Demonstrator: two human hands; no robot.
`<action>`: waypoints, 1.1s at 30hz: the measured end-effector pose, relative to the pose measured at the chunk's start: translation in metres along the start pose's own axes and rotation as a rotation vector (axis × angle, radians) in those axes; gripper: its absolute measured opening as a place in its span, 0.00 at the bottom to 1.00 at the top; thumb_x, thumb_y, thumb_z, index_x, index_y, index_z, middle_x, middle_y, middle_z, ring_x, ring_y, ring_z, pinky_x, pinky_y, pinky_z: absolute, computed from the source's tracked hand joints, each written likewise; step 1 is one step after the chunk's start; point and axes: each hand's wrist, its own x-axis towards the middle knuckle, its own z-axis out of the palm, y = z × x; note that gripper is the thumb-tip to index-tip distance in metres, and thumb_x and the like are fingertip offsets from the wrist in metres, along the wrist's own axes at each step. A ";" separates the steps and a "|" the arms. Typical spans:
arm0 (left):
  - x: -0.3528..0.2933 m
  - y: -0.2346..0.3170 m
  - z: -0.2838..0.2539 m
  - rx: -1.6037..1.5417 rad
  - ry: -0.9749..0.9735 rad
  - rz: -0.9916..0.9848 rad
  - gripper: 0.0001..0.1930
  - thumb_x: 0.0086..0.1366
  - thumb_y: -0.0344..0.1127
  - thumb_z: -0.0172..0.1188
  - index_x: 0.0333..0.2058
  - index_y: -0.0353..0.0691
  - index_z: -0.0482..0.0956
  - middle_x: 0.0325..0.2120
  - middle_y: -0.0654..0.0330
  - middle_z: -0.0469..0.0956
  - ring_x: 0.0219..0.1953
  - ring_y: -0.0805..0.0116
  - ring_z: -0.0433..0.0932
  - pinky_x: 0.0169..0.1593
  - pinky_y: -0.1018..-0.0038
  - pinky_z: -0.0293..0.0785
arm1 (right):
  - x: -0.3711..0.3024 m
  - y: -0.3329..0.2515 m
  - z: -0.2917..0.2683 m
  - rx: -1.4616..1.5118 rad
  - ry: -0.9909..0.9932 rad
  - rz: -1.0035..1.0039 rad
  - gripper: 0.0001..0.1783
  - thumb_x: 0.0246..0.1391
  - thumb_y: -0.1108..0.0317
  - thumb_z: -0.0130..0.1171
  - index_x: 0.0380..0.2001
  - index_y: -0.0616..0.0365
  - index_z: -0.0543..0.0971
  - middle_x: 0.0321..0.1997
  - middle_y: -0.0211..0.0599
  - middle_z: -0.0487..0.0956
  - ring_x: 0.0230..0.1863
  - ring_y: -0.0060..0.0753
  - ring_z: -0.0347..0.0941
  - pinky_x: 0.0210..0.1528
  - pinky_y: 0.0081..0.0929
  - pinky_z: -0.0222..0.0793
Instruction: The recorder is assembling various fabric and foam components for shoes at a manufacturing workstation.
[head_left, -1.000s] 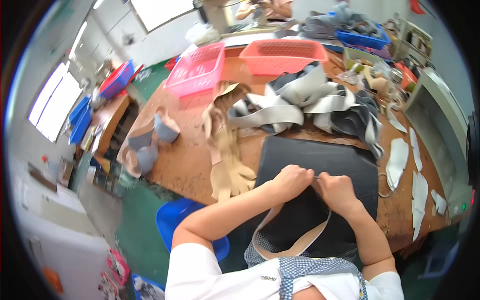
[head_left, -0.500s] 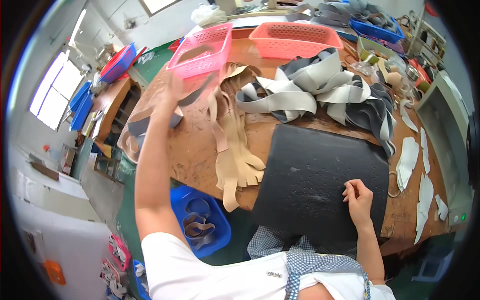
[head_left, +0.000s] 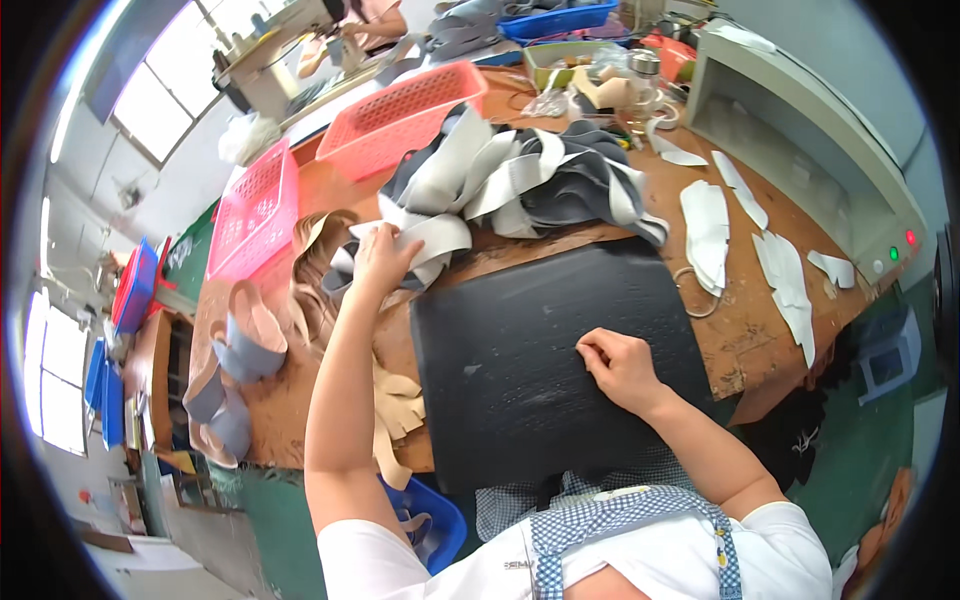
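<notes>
While a brown worktable point(head_left: 750, 340) is spread across most of the view, a black mat point(head_left: 530, 410) is laid at its near side, with the front edge brought up to a checked apron point(head_left: 570, 550). To the mat's far right, a grey cabinet point(head_left: 810, 145) is placed at the table's edge. Just beyond the mat, a heap of grey and white strips point(head_left: 510, 190) is piled; left of the mat, tan pieces point(head_left: 398, 400) are draped, and to its right white cut pieces point(head_left: 706, 235) are scattered.

The left arm is stretched past the mat's left edge. By the left hand point(head_left: 382, 262), just beyond the mat's far left corner, a white strip of the heap is touched with bent fingers; whether it is gripped cannot be told. The right arm is bent over the mat's right edge. The right hand point(head_left: 615, 365) is held over the mat, its fingers curled in against the thumb, with black surface left on every side. Small dark lettering is borne on the white shirt point(head_left: 480, 565), nearer than the mat.
</notes>
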 end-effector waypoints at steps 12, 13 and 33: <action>-0.097 0.104 -0.087 -0.113 -0.297 0.493 0.05 0.53 0.25 0.61 0.31 0.35 0.80 0.35 0.51 0.74 0.42 0.49 0.75 0.48 0.60 0.71 | 0.067 -0.020 -0.003 0.156 -0.102 -0.095 0.08 0.59 0.69 0.58 0.35 0.64 0.79 0.30 0.41 0.79 0.27 0.35 0.78 0.32 0.29 0.72; -0.104 0.103 -0.093 -0.140 -0.281 0.440 0.06 0.53 0.24 0.62 0.32 0.36 0.79 0.36 0.52 0.74 0.42 0.49 0.74 0.48 0.59 0.71 | 0.085 -0.029 0.007 0.170 -0.112 -0.124 0.09 0.59 0.67 0.60 0.35 0.64 0.79 0.32 0.41 0.79 0.30 0.38 0.78 0.35 0.31 0.72; -0.190 0.083 -0.263 -0.593 -0.203 0.349 0.13 0.52 0.23 0.61 0.38 0.32 0.76 0.31 0.55 0.80 0.33 0.53 0.79 0.63 0.51 0.64 | 0.255 -0.035 0.077 -0.400 -0.409 -0.040 0.30 0.49 0.54 0.66 0.50 0.64 0.75 0.52 0.55 0.77 0.56 0.49 0.74 0.57 0.41 0.70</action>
